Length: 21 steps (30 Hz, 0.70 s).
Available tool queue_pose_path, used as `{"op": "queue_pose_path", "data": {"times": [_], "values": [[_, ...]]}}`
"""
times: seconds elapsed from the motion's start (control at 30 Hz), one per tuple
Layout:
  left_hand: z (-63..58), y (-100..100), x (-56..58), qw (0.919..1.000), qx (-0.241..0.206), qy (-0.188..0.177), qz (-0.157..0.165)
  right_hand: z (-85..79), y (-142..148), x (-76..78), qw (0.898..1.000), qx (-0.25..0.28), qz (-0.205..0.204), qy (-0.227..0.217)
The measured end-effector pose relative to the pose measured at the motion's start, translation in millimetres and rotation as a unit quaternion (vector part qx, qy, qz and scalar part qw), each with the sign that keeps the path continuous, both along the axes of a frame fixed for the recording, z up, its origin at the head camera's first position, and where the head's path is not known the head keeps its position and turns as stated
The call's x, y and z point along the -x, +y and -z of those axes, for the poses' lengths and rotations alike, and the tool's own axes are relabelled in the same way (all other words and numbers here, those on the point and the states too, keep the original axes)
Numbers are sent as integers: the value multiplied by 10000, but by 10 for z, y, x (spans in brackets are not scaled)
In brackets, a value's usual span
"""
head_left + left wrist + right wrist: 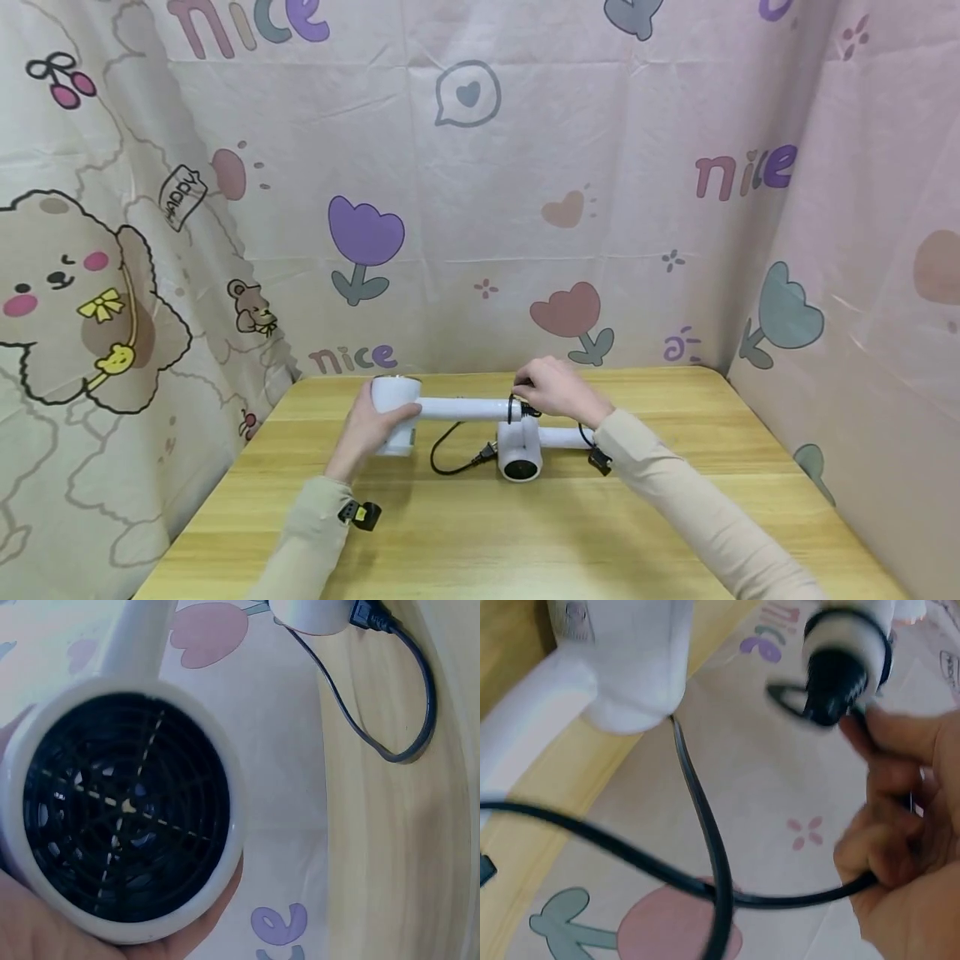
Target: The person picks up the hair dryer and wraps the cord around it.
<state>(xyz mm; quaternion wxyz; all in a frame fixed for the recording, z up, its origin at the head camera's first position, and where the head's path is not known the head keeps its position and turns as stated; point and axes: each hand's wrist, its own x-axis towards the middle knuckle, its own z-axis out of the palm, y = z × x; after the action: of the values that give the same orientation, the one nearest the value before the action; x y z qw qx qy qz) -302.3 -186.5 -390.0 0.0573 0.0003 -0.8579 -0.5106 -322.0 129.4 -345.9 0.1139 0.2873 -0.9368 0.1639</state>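
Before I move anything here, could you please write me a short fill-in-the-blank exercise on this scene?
1. The left grip holds a hair dryer coloured ____.
2. The cord in the right grip is coloured ____.
3. In the head view, the plug appears to the ____ of the second hair dryer.
4. Counting the held one, ____ hair dryers are in view.

Missing words: white; black; left; two.

Both hair dryers [468,409] look like smooth, glossy plastic, the tabletop [465,542] wood, the backdrop [480,192] creased cloth.
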Motion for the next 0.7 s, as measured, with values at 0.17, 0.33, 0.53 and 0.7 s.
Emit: {"op": "queue_pose_path", "data": {"times": [0.17,0.33,0.53,0.7], "values": [[9,72,-35,9977,316,327,-506,71,-102,-81,9983,313,367,342],[51,150,-29,9943,213,512,-906,195,-168,-145,9934,497,735,726],[96,176,-42,9935,-916,63,-679,385,-168,-148,9805,755,593,1714],[147,156,-29,9837,-1752,-213,-344,498,-151,-123,9718,963,441,2106]]}}
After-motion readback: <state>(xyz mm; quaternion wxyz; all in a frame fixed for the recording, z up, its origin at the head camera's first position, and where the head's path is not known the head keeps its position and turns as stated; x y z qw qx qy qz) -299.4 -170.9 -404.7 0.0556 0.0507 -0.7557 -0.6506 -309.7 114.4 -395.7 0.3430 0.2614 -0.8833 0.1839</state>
